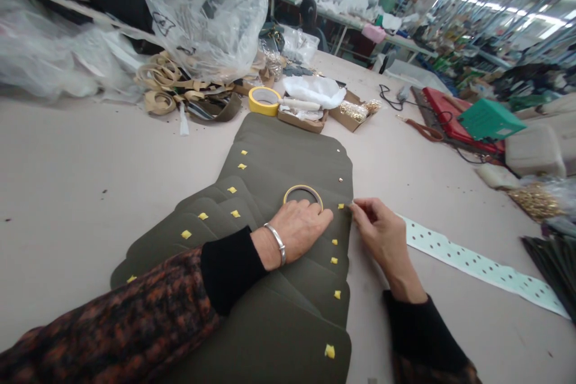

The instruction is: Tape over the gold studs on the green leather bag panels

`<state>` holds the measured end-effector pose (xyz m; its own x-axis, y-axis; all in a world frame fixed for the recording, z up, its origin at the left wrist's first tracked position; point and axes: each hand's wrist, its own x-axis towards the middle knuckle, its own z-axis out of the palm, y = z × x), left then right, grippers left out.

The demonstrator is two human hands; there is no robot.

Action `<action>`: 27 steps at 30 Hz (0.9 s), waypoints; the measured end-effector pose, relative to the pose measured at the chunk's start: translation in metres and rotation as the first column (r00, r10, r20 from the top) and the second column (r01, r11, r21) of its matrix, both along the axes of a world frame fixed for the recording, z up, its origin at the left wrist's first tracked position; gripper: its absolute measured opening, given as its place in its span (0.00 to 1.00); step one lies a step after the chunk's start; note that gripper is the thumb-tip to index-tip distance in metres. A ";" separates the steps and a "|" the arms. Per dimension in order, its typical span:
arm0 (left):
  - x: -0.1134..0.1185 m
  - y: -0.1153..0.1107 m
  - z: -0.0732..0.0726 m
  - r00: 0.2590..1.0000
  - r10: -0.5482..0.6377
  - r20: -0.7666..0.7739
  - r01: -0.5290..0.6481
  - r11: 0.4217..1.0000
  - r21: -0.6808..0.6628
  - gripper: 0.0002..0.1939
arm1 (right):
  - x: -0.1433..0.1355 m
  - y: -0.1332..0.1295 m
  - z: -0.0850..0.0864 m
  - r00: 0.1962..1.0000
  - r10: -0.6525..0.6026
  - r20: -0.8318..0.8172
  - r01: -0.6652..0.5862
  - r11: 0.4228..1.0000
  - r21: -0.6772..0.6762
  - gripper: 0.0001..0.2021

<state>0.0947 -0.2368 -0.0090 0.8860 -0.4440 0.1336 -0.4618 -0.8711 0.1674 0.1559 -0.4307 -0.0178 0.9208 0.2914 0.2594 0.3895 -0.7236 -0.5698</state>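
Observation:
Overlapping dark olive fabric panels (288,150) lie in a stepped stack on the table, with small yellow tape pieces (334,260) along both sides. My left hand (297,231) rests on the stack, its fingers curled over the near side of a thin yellow tape roll (303,187); the hand hides the rest of the ring. At the stack's right edge, my right hand (380,234) is closed in a pinch on the edge of an olive panel, beside one yellow piece. Two small shiny metal bits show on the panel farther up.
A thicker yellow tape roll (264,101) and small open boxes (302,118) stand beyond the panels. Tan straps (166,84) and a clear plastic bag (211,18) lie at back left. To the right are a dotted pale strip (477,261), a green box (490,119) and dark pieces (551,264).

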 end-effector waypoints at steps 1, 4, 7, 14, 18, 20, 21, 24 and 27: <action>0.000 0.000 0.000 1.000 -0.001 0.003 0.001 1.000 -0.007 0.05 | -0.001 -0.001 0.001 0.990 0.091 0.106 -0.083 0.993 -0.078 0.09; 0.001 0.001 0.001 1.000 0.002 0.016 -0.001 1.000 -0.023 0.04 | 0.000 0.001 0.003 0.912 0.357 0.201 -0.287 0.908 -0.305 0.10; 0.001 0.001 0.003 0.999 -0.013 0.033 0.014 0.999 -0.031 0.04 | 0.007 0.008 0.002 0.905 0.393 0.165 -0.295 0.856 -0.425 0.12; -0.002 0.004 0.011 0.994 -0.085 0.075 0.088 0.995 -0.042 0.05 | 0.019 0.018 0.007 0.990 0.139 -0.005 -0.129 0.905 -0.406 0.10; -0.001 0.005 0.011 0.993 -0.077 0.091 0.081 0.996 -0.032 0.06 | 0.000 0.016 0.021 0.971 0.142 -0.195 -0.202 0.919 -0.340 0.10; 0.001 0.006 0.008 0.993 -0.071 0.089 0.074 0.997 -0.025 0.06 | -0.011 0.014 0.025 0.934 0.167 -0.315 -0.261 0.922 -0.287 0.10; 0.002 0.007 0.006 0.994 -0.067 0.081 0.069 0.997 -0.028 0.06 | -0.015 0.012 0.026 0.917 0.184 -0.355 -0.284 0.924 -0.256 0.10; 0.004 0.009 0.003 0.998 -0.048 0.051 0.053 0.994 -0.098 0.06 | -0.022 0.005 0.025 0.911 0.203 -0.359 -0.255 0.961 -0.104 0.09; 0.004 0.011 0.004 0.995 -0.052 0.085 0.074 0.958 -0.278 0.09 | -0.026 0.002 0.024 0.945 0.179 -0.276 -0.131 0.974 0.184 0.10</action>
<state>0.0986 -0.2261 -0.0055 0.8399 -0.4336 0.3263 -0.5350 -0.7626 0.3637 0.1299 -0.4290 0.0059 0.9098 0.4127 0.0446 0.2908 -0.5570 -0.7779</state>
